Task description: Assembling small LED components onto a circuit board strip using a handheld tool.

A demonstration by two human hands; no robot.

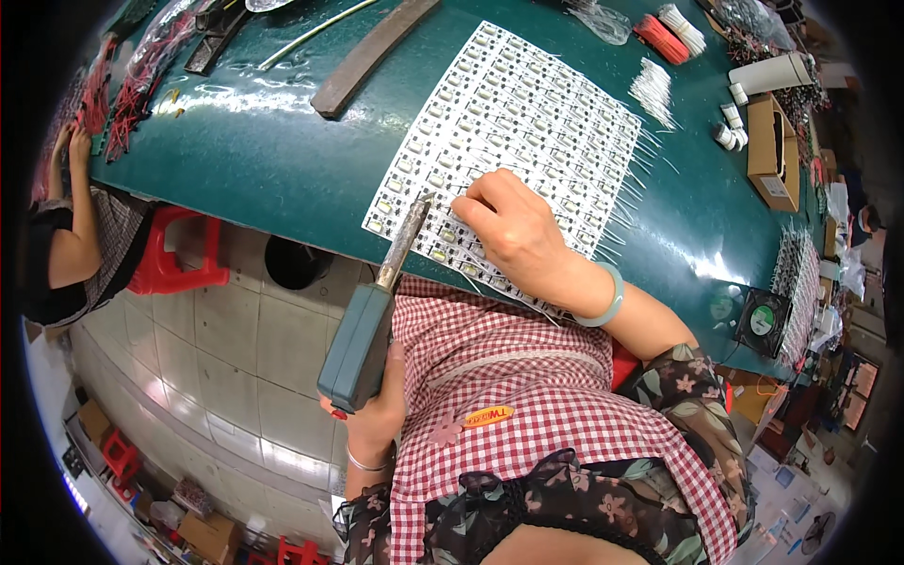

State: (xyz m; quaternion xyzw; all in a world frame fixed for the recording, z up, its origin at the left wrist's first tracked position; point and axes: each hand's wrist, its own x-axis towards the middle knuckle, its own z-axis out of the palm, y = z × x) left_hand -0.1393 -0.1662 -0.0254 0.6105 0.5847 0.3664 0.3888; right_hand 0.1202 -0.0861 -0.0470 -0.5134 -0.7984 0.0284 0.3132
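On the green tabletop lies a large white circuit board panel (527,104), filled with rows of small components. Thin white wires (617,221) stick out past its right edge. My left hand (379,414) is wrapped round the handle of a blue-grey soldering gun (358,344). The gun's metal tip points up and rests at or just above the panel's left part; contact is hard to tell. Close to the right of that tip, my right hand (513,226) is over the panel with thumb and fingers pinched together. Whatever is between those fingers is hidden.
A dark flat bar (367,61) lies beyond the panel. At the far right are loose white wires (652,91), a red wire bundle (662,40), a cardboard box (774,155) and a small black fan (761,320). A co-worker's arm (83,207) and a red stool (184,252) are left.
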